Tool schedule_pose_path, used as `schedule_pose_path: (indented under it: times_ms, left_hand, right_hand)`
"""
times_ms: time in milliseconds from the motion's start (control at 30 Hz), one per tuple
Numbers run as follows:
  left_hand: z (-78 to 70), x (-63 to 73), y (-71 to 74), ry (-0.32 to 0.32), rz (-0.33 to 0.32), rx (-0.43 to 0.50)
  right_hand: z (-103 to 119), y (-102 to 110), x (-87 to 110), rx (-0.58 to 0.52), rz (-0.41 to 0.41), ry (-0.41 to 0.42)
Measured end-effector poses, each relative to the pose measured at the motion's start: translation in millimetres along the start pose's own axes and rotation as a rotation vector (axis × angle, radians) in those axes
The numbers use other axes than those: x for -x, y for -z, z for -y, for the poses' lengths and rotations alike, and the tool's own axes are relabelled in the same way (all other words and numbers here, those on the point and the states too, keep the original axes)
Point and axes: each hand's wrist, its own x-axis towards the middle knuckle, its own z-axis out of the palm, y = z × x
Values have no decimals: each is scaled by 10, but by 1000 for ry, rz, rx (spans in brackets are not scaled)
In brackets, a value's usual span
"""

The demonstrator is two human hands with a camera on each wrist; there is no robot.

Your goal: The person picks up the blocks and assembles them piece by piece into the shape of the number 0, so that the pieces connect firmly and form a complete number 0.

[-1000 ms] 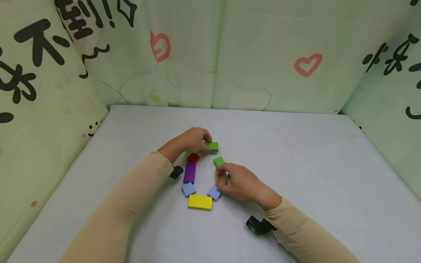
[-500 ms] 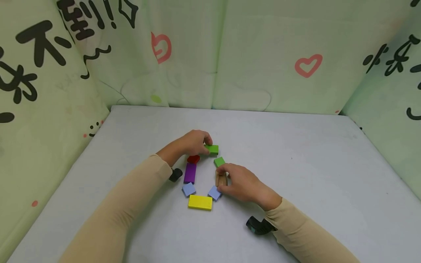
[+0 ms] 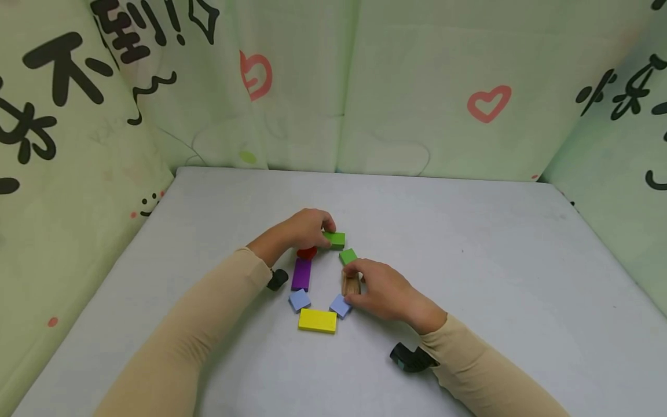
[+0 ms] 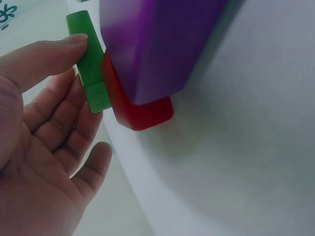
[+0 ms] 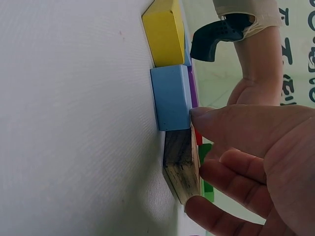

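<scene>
In the head view, toy blocks form a ring on the white table. My left hand (image 3: 307, 227) pinches a long green block (image 3: 336, 240) at the far side; in the left wrist view the thumb lies on one face of it, fingers behind. Close beside it are a red block (image 4: 147, 114) and a purple block (image 4: 162, 44). My right hand (image 3: 388, 292) holds a brown wooden block (image 3: 351, 284), thumb at its near end, index fingertip at its far end. That thumb is right at a light blue block (image 5: 170, 98). A smaller green block (image 3: 347, 256) lies beyond.
A yellow block (image 3: 317, 321) makes the near side of the ring, with a second light blue block (image 3: 299, 300) at its left corner. Dark wrist cameras hang under both sleeves. A printed curtain (image 3: 406, 87) stands behind the table (image 3: 495, 260).
My left hand has drawn the long green block a little nearer, toward the red block and the rest of the ring. The right hand stays where it was on the wooden block.
</scene>
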Motion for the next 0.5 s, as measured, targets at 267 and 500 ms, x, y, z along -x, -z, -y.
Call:
schedule_pose_path:
  times_ms: [267, 500]
  left_hand:
    - [-6, -5, -27, -12, -5, -2]
    - [-10, -18, -36, -11, -1, -11]
  right_hand:
    - [-5, -2, 0, -4, -2, 1]
    - [-11, -8, -1, -3, -8, 6]
